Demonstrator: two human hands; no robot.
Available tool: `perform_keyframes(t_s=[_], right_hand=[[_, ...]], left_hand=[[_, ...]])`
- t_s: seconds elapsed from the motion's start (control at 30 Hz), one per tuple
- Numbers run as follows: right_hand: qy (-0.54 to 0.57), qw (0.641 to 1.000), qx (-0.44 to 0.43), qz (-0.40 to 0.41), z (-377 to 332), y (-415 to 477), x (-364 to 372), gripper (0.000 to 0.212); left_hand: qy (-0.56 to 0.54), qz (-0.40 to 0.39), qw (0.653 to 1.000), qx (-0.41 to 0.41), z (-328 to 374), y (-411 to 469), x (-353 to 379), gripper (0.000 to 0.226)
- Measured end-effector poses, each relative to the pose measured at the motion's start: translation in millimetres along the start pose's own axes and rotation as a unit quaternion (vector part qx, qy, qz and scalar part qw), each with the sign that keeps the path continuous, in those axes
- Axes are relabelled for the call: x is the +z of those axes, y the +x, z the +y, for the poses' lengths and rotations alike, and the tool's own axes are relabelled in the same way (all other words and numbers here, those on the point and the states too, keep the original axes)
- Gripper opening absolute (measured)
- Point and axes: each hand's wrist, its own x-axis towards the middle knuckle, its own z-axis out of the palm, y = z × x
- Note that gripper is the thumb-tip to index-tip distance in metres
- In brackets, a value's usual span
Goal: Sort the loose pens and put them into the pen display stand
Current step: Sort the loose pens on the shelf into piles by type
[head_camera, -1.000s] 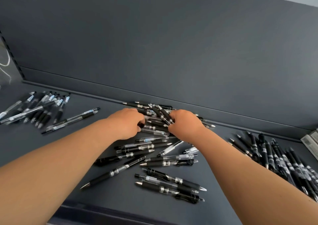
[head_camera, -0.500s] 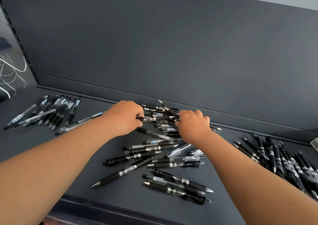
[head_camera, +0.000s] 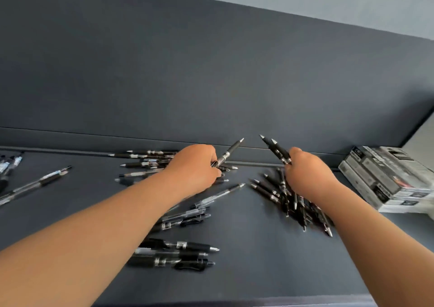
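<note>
Loose black pens lie scattered on a dark grey shelf. My left hand grips one black pen whose silver tip points up and to the right. My right hand holds two black pens, tips pointing up and left. The central pile of pens spreads to the left of my left hand and under that forearm. A sorted group of black pens lies below my right hand. A few pens rest near the front edge. No display stand is visible.
Stacked grey and white pen boxes stand at the right end of the shelf. More pens with clear barrels lie at the far left. The shelf's dark back panel rises right behind the piles.
Both hands have lifted pens out of the central pile. The right hand has moved right, over the right-hand group. The view has swung right, bringing the boxes into sight.
</note>
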Motion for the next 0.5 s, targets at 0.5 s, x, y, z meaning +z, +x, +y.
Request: perform_keyframes(t_s=[0.5], right_hand=[[0.018, 0.992, 0.103, -0.064, 96, -20, 24, 0.033]], left_hand=[[-0.034, -0.047, 0.997, -0.053, 107, 36, 113, 0.027]])
